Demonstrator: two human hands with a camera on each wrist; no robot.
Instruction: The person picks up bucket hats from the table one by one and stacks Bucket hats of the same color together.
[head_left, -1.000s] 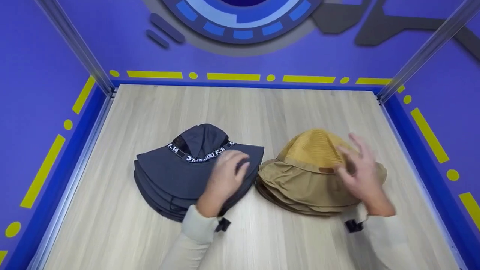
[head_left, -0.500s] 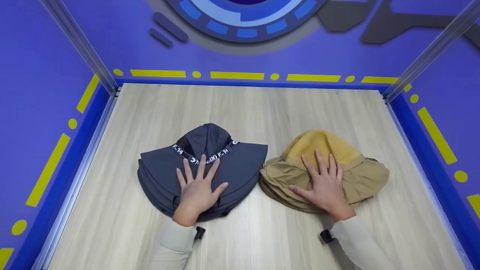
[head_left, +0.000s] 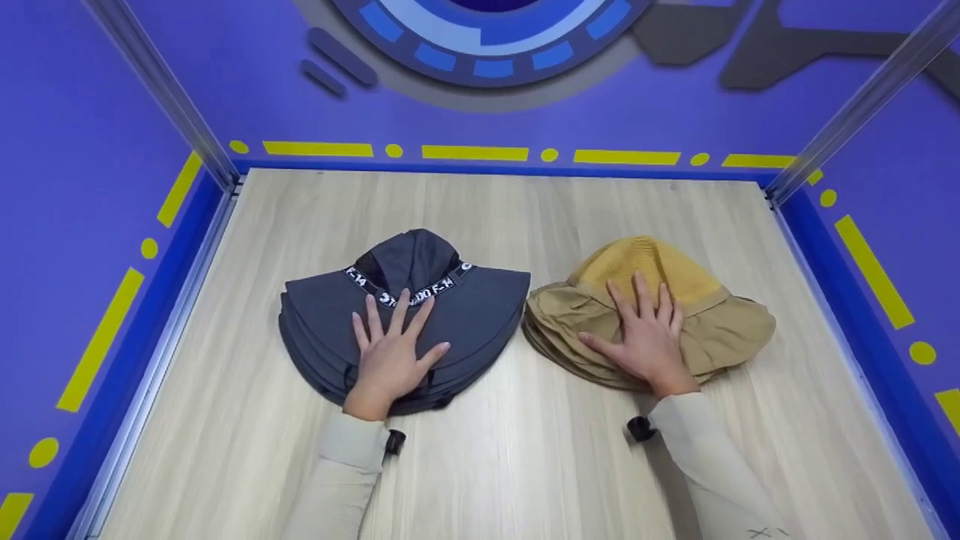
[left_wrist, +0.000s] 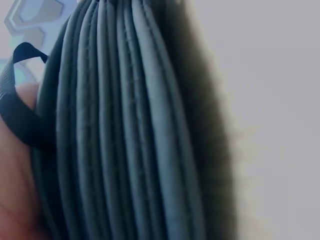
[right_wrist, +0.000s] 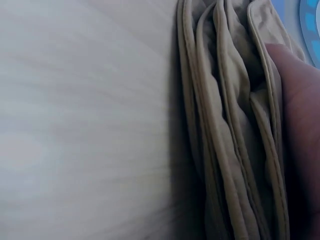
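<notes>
Two stacks of hats lie side by side on the table. On the left are dark grey sun hats [head_left: 472,315], the top one banded with white lettering; in the left wrist view their brims [left_wrist: 120,125] show as several layers. The stack of tan bucket hats [head_left: 720,337] on the right has a mustard-yellow crown on top, and the right wrist view shows its layered brims [right_wrist: 227,135] edge-on. My left hand [head_left: 388,364] rests flat on the grey stack with fingers spread. My right hand [head_left: 651,345] lies spread on the tan brim, fingertips reaching the yellow crown.
The wooden table [head_left: 480,480] is bounded by a blue back wall [head_left: 480,120] and side walls, with metal posts [head_left: 172,97] at the corners. A black strap loop [left_wrist: 20,100] sticks out from the grey hats beside my hand.
Both hands came down from above the hats and flattened onto the stacks. Since then, both stacks have shifted slightly away, toward the back wall, with the hands on them.
</notes>
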